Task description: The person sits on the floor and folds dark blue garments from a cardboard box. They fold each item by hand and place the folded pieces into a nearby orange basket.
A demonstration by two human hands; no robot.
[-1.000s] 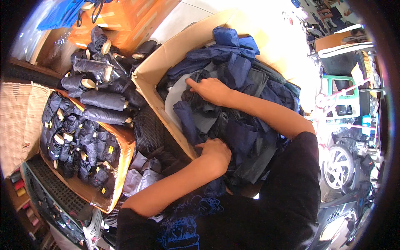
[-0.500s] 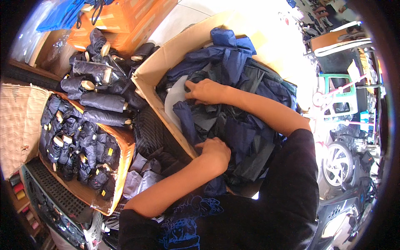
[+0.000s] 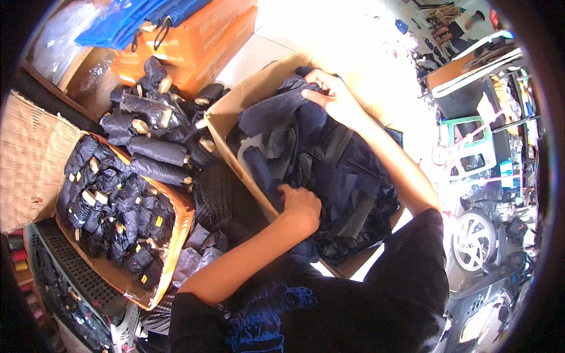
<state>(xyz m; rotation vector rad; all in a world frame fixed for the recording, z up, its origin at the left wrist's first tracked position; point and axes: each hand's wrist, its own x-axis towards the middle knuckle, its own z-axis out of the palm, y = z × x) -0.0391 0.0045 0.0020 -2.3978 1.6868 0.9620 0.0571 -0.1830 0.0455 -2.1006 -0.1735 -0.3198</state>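
Note:
A cardboard box in front of me is filled with loose dark navy and black cloth. My right hand reaches to the far side of the box, thumb and fingers closed on a fold of navy cloth and lifting it. Near the box's left wall, my left hand rests among the cloth with its fingers curled; what they hold is hidden. Between the hands and the left wall, a pale grey curved piece shows partly under the cloth.
At left, an open carton holds several folded black umbrellas with pale handles. More folded umbrellas are heaped behind it. Orange boxes stand at the back left, a dark plastic crate at lower left. A wheel is at right.
My right hand has moved from the box's left side to its far side, now raising navy cloth, which covers part of the grey piece. My left hand has shifted slightly.

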